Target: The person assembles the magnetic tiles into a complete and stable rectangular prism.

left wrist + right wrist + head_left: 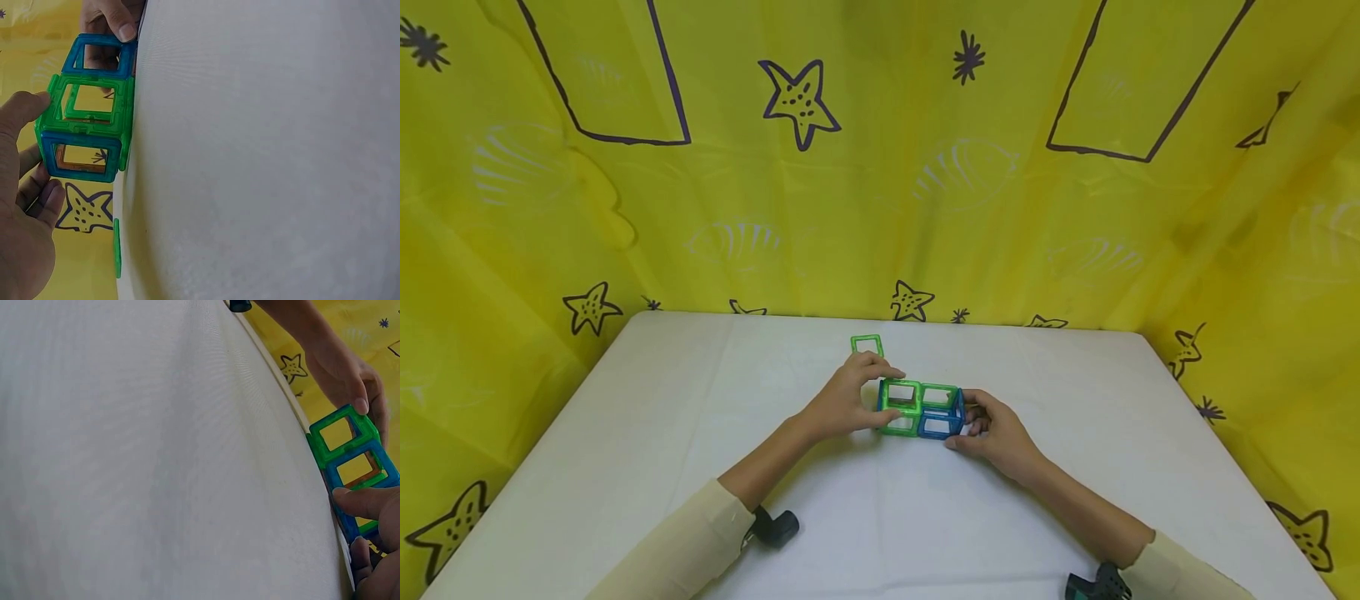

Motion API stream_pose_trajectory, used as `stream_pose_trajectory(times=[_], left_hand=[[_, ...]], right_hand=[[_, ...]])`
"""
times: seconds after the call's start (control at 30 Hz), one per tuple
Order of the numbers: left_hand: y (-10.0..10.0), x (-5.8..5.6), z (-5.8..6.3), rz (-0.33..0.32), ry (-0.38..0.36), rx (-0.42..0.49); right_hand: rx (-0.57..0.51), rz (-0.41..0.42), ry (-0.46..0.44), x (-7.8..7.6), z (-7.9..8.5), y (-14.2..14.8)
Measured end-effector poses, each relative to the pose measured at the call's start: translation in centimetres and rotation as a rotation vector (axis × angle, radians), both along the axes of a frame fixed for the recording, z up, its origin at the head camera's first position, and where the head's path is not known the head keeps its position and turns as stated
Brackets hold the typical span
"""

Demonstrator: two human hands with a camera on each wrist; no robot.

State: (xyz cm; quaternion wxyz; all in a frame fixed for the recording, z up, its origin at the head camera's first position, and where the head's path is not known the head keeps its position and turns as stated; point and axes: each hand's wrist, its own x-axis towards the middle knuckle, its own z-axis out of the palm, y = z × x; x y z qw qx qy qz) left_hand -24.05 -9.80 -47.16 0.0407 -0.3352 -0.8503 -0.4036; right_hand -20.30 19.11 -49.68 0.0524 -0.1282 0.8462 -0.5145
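On the table stands a box-like block of magnetic tiles (919,400), two squares long, with open frames in green and blue. Orange frame parts show through it in the left wrist view. My left hand (842,402) grips its left end, thumb at the near face and fingers at the far top edge. At the right end, my right hand (1002,440) holds the block, with its thumb low at the near blue tile (334,478) and its other fingers around the end. A loose green square tile (853,343) lies behind my left hand.
A white cloth covers the table (700,400). Yellow curtains (865,183) with starfish drawings hang behind it and along both sides. A dark wrist camera (778,528) sits at the left sleeve, and another wrist camera (1097,583) at the right sleeve.
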Motion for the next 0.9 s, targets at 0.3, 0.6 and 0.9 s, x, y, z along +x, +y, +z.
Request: stream_pose_trajectory(times=[0.3,0.6,0.9], left_hand=[[-0.06,-0.07,-0.2,-0.005,-0.012,0.014],[-0.12,0.02,-0.13,0.002,-0.01,0.014],[-0.12,0.01,-0.03,0.039,-0.011,0.037]], right_hand=[[-0.007,-0.009,-0.001,0.07,-0.16,0.0],[0.017,-0.011,0.005,-0.19,-0.49,0.15],[0.016,-0.015,-0.004,-0.2,-0.4,0.18]])
